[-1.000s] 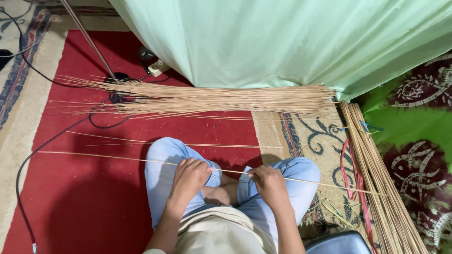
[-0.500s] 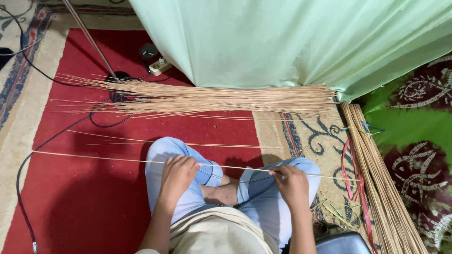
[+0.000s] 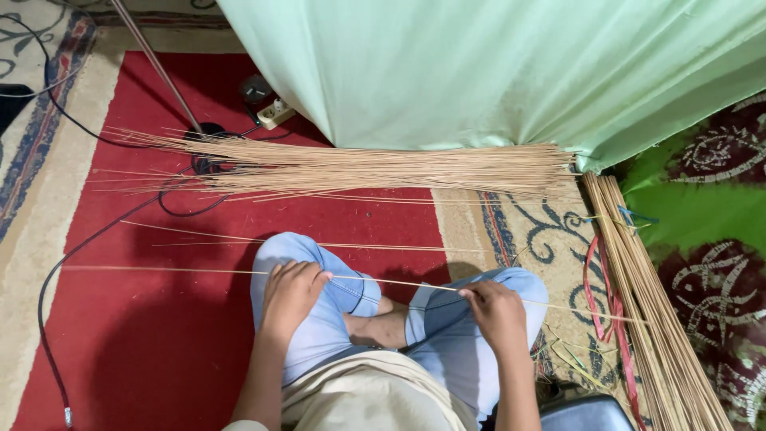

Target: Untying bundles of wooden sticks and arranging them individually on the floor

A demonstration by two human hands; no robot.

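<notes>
I sit cross-legged in light blue jeans on a red carpet. A long thin tan stick lies across my knees, running far out to both sides. My left hand pinches it over my left knee. My right hand pinches it over my right knee, a forearm's length away. A wide pile of the same thin sticks lies on the floor ahead, along the foot of a pale green cloth.
A second bundle of sticks runs down the right side, with red and green strips beside it. Two loose sticks lie ahead of my knees. Black cables, a white power strip and a metal pole occupy the far left.
My hands have slid apart along the stick, the left hand further left and the right hand further right. The stick stays across my knees.
</notes>
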